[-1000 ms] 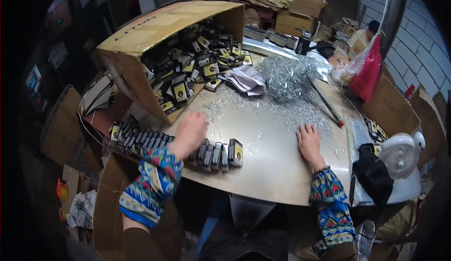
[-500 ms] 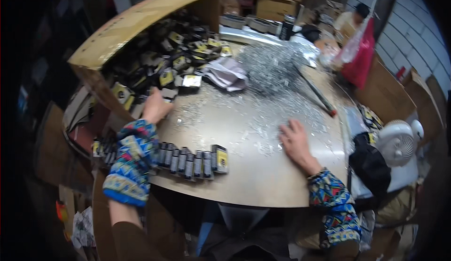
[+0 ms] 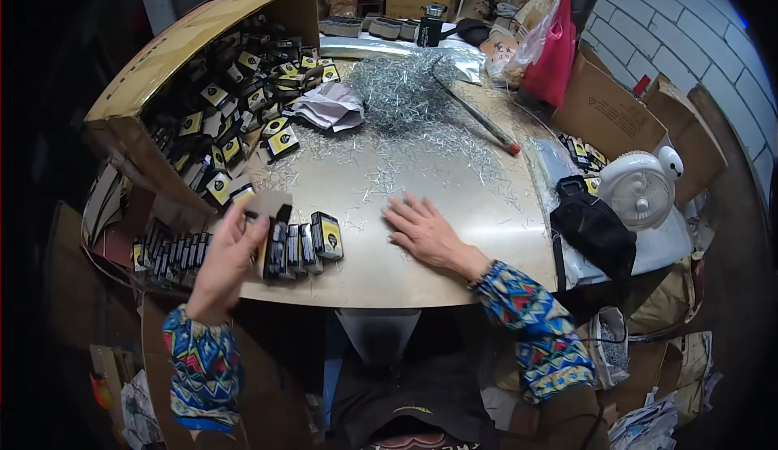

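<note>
My left hand (image 3: 224, 265) grips a small open box (image 3: 271, 204) between thumb and fingers, with its plain cardboard side showing. It is held just above a row of small black-and-yellow boxes (image 3: 327, 236) near the table's front edge. My right hand (image 3: 429, 235) lies flat on the table (image 3: 381, 276), fingers spread and holding nothing. Beyond it, a heap of thin metal pins, perhaps nails (image 3: 401, 89), spreads loose pieces toward me. At the left a large carton (image 3: 150, 98) lies on its side, spilling many small boxes (image 3: 282, 141) onto the table.
Crumpled pale paper (image 3: 331, 107) sits beside the heap. A dark rod with a red end (image 3: 478, 119) lies at its right. Farther right are a black bag (image 3: 594, 227) and a white fan (image 3: 640, 191). More boxes (image 3: 180, 252) stand in a row at the left edge.
My left hand has come back from the carton with a small box and is now over the row. My right hand stays flat on the table. The whole view has shifted.
</note>
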Demonstrator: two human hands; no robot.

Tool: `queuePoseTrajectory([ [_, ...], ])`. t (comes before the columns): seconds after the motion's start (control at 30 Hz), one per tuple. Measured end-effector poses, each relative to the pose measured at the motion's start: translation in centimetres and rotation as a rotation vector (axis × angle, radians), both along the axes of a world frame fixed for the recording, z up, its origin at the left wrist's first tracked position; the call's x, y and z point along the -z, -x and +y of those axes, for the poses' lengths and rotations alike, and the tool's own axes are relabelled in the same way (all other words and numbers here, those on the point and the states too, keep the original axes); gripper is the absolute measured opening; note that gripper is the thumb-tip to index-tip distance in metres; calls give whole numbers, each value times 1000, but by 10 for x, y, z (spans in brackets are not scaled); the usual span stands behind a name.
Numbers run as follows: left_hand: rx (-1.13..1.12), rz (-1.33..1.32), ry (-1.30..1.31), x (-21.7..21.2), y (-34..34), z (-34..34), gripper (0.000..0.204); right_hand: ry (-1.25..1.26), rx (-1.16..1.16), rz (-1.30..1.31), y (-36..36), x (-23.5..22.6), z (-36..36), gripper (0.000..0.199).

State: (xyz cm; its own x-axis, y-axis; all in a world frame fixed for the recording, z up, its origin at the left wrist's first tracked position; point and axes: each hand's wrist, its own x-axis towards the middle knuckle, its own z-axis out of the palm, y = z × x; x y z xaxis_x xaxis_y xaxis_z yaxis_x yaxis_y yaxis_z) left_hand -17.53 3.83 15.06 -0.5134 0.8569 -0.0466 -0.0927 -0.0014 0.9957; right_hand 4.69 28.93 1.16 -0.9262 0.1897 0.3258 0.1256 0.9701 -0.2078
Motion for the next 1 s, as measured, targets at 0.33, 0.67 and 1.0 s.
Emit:
queuePoseTrajectory([
  [0.33,-177,-658,350,190,-96,-127,24,304,67,26,-4,-3,-17,45],
  [0.67,-99,-726,351,242,-203,-102,20,174,175,31,-7,10,-162,46],
  [1.0,-239,-730,310,226,-216,-98,27,969,133,45,-63,-27,-176,27],
])
